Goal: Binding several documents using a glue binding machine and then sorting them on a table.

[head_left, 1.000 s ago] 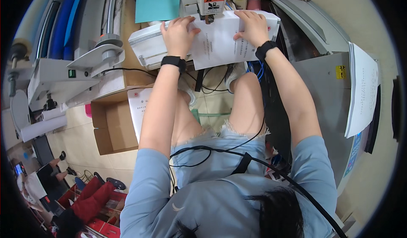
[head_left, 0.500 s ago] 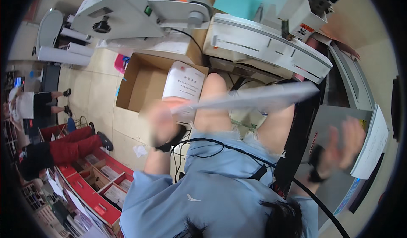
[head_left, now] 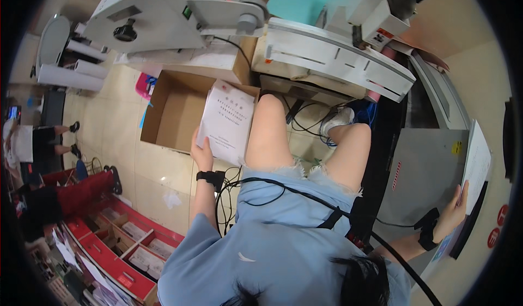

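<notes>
My left hand (head_left: 202, 152) grips the lower left edge of a white printed booklet (head_left: 227, 122), which lies over the right side of an open cardboard box (head_left: 177, 112). Whether other booklets lie under it is hidden. Far to the right, my right hand (head_left: 453, 209) closes its fingers on the near edge of a stack of white booklets (head_left: 477, 164). That stack sits on top of a grey cabinet (head_left: 419, 175). Each wrist wears a black strap with a cable.
A white machine with a long slotted front plate (head_left: 332, 58) stands ahead. Another white machine with a black knob (head_left: 125, 31) is at the far left. Black cables (head_left: 283, 186) cross my lap. Red drawers (head_left: 125, 273) and two other people are at left.
The blurred booklet held across my lap has been brought down over the box by my left hand. My right hand has moved from the air onto the stack at right.
</notes>
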Available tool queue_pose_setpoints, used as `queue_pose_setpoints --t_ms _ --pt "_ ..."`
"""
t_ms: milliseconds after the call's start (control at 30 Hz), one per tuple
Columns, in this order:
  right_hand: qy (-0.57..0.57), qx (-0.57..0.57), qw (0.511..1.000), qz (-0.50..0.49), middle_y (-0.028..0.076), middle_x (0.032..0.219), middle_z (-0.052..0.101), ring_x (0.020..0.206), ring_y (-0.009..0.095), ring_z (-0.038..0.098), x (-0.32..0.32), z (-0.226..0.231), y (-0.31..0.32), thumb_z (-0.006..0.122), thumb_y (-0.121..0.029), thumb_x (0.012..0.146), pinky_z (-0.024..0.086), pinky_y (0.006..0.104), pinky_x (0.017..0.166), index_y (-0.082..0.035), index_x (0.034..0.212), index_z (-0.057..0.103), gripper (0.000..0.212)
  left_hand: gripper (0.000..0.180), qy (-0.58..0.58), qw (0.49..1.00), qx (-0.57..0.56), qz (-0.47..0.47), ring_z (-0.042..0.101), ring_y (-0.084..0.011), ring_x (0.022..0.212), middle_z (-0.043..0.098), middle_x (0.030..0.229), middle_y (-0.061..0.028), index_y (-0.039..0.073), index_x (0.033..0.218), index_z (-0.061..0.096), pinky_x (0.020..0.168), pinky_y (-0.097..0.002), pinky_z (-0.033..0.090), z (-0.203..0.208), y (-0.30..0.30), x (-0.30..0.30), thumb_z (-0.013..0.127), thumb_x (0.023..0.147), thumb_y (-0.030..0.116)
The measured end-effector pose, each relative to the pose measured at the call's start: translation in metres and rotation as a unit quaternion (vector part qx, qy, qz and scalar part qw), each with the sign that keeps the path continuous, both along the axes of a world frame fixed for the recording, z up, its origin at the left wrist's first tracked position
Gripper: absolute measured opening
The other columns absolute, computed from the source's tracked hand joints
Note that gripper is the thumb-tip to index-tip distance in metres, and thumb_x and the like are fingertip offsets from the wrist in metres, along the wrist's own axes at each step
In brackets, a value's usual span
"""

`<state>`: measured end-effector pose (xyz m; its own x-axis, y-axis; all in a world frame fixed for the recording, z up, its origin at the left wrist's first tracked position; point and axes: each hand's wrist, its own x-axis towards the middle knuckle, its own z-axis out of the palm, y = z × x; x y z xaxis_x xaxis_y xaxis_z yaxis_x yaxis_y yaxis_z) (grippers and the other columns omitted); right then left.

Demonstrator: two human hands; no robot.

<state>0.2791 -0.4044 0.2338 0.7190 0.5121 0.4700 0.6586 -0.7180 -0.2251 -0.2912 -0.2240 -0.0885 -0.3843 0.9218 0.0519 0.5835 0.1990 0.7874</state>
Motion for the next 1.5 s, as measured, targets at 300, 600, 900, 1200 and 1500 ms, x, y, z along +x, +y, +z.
queue_pose_setpoints --t_ms 300,600,900,1200,1500 --pt "0.039 0.084 0.995 0.037 0.016 0.11 0.064 0.109 0.025 0.058 -0.003 0.003 -0.003 0.068 -0.016 0.083 0.04 0.0294 0.096 -0.001 0.111 0.064 0.032 0.019 0.247 0.931 -0.197 -0.184 0.064 -0.0376 0.08 0.065 0.085 -0.0238 -0.004 0.094 0.062 0.067 -0.0468 0.049 -0.03 0.043 -0.078 0.055 0.085 0.011" --pt "-0.013 0.166 0.986 -0.007 0.017 0.097 0.068 0.101 0.028 0.062 -0.004 0.005 -0.005 0.06 -0.015 0.089 0.044 0.0282 0.085 0.0 0.101 0.066 0.02 0.064 0.443 0.791 -0.363 -0.217 0.047 -0.0364 0.116 0.052 0.123 -0.0224 0.007 0.136 0.031 0.09 -0.0557 0.039 0.019 0.019 -0.02 0.063 0.082 0.023" --pt "0.019 0.014 0.817 0.576 0.012 0.088 0.067 0.084 0.023 0.066 -0.097 0.047 0.043 0.065 -0.008 0.073 0.054 0.0305 0.071 0.002 0.083 0.064 0.014 0.097 -0.549 0.673 -0.271 -0.416 0.05 -0.0352 0.118 0.043 0.134 -0.0225 -0.001 0.141 0.025 0.098 -0.0436 0.042 0.156 0.062 0.127 0.032 0.082 0.075" --pt "0.13 -0.107 0.66 0.732 0.004 0.109 0.062 0.106 0.025 0.056 -0.134 -0.049 0.117 0.068 -0.03 0.072 0.039 0.0458 0.093 -0.01 0.11 0.06 0.043 0.045 -0.446 0.751 -0.228 -0.43 0.058 -0.0194 0.105 0.058 0.119 -0.0121 -0.003 0.125 0.047 0.09 -0.0326 0.047 0.187 0.079 0.177 0.064 0.084 0.004" --pt "-0.075 0.188 0.803 0.56 0.011 0.121 0.057 0.116 0.034 0.048 -0.178 -0.024 0.162 0.08 -0.023 0.064 0.026 0.0609 0.103 -0.019 0.109 0.062 0.049 0.029 -0.136 0.855 0.202 -0.459 0.057 -0.0225 0.059 0.067 0.083 -0.0114 0.003 0.103 0.067 0.055 -0.0282 0.044 0.216 0.036 0.222 0.062 0.076 -0.005"
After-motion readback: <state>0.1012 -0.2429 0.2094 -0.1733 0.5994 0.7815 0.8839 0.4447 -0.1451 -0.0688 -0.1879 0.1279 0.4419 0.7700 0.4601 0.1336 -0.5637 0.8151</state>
